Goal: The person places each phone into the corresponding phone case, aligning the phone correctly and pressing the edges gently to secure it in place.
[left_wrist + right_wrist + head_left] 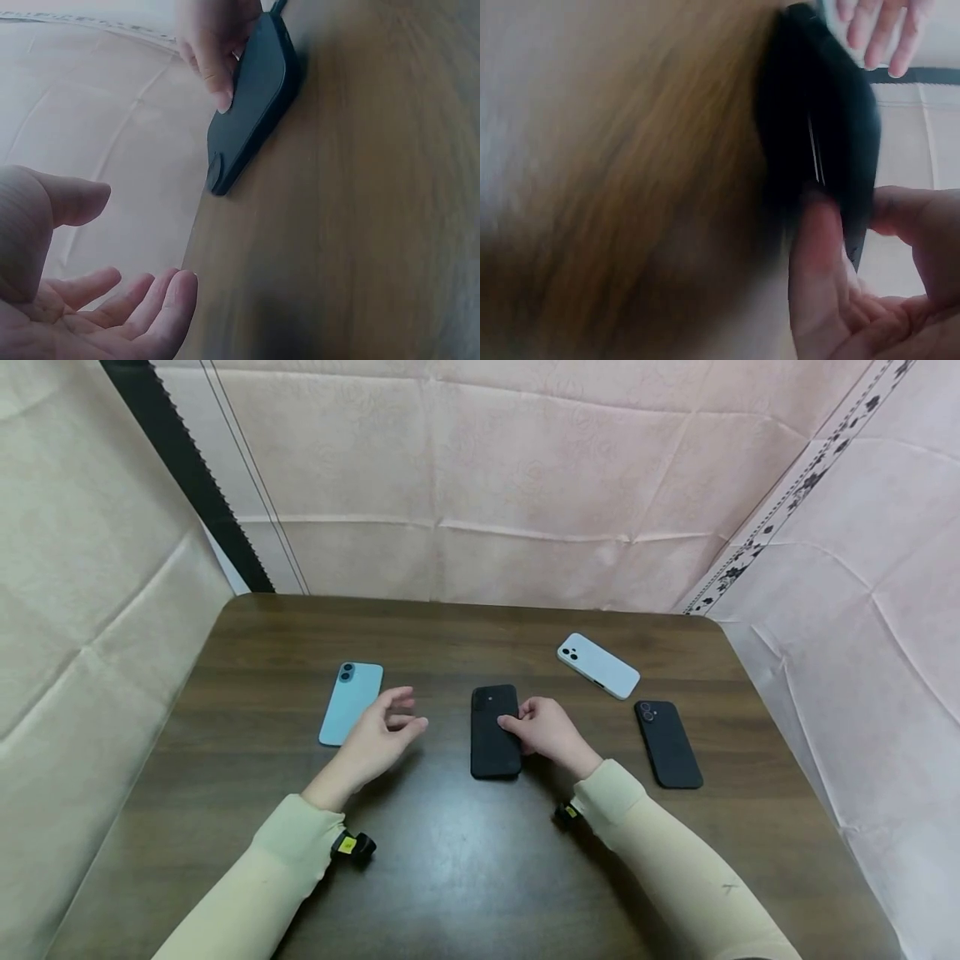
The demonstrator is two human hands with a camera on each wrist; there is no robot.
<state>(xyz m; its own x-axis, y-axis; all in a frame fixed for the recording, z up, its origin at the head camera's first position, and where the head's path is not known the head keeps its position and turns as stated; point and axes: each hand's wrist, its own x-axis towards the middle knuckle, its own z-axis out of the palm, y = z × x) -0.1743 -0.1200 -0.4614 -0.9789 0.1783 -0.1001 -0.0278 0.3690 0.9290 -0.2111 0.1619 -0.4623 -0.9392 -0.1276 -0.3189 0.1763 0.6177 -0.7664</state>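
Table (442, 860): brown wood grain. Toward the far-left corner, 1 light-blue phone (348, 697), camera end facing the far edge. Near the far edge, right half, 1 white phone (603, 668), set diagonally. Near the right edge, 1 dark phone (669, 747). Beyond the far edge, creased pale cloth (525, 460); 1 black strip (194, 477) at left, 1 floral band (810, 481) at right.

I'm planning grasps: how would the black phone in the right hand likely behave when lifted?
The black phone should probably stay stiff, looking like one straight slab. Its broad, flat shape makes rolling unlikely. The right hand pinches one long side, so the other may dip.
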